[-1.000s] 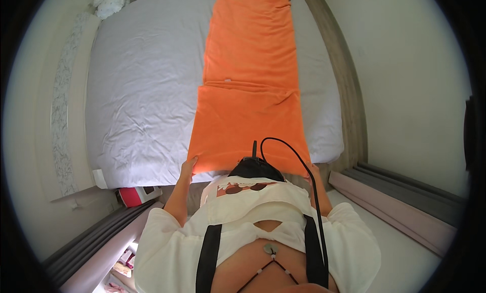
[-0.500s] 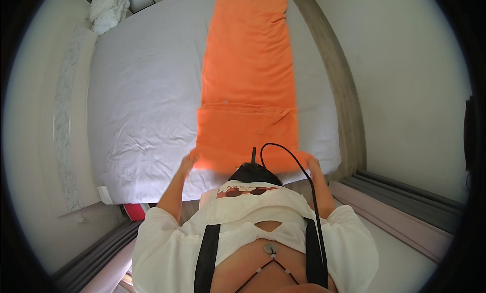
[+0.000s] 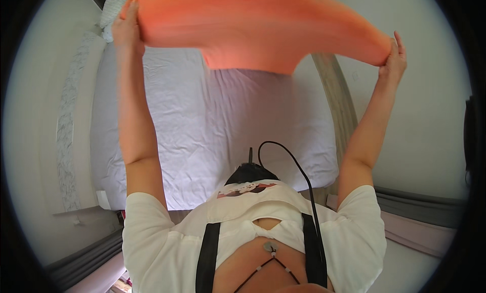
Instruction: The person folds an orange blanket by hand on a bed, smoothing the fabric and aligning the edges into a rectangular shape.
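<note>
An orange blanket (image 3: 243,27), soft and thick-looking, is held up and stretched between my raised hands, blurred by motion. My left hand (image 3: 127,32) is closed on its left end at the upper left. At the upper right, my right hand (image 3: 394,60) pinches the other end, with one finger sticking up. Between the hands the blanket sags, and its lower middle part hangs over the bed (image 3: 177,115). The view's top edge cuts off its far side, so I cannot tell whether any of it rests on the bed.
A pale, wrinkled sheet covers the bed. Along its right side runs a wooden edge (image 3: 336,98) beside a bare wall. A white pillow or cushion (image 3: 115,9) lies at the far left. A black cable (image 3: 304,179) loops in front of my chest. Grey and pink curtains hang at both lower sides.
Both my hands have risen up and outward from the bed's near edge, lifting the orange blanket's near end. The blanket lay long and folded on the bed before; the near sheet is now uncovered.
</note>
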Available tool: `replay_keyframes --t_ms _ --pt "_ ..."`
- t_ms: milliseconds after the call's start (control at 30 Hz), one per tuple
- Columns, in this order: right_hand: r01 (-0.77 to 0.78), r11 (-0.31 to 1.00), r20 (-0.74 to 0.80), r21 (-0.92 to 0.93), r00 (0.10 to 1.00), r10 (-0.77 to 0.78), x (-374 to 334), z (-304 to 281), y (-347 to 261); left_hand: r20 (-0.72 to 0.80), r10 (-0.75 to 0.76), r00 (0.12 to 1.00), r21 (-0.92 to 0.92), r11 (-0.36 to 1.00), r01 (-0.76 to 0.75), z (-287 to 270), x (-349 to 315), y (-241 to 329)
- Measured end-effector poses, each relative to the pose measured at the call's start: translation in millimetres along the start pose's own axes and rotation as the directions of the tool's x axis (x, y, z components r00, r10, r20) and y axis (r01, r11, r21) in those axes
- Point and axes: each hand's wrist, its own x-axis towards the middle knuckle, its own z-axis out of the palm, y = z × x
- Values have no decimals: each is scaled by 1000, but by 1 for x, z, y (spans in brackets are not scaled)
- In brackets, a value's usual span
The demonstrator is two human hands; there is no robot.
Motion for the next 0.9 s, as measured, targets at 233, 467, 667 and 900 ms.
replay_keyframes --t_ms 233,467,667,900 --pt "-214 974 97 -71 970 221 -75 -56 33 50 -313 949 -103 943 316 -69 -111 -24" --pt "-597 765 -32 -242 793 609 -205 -176 106 69 -677 733 -96 727 680 -144 -291 -94" --pt "-842 404 -229 -358 498 836 -405 -332 150 -54 -916 397 271 369 889 -237 -490 -138" --pt "-748 537 -125 -391 621 774 -413 -330 138 -35 -634 772 615 595 517 -216 -496 -109"
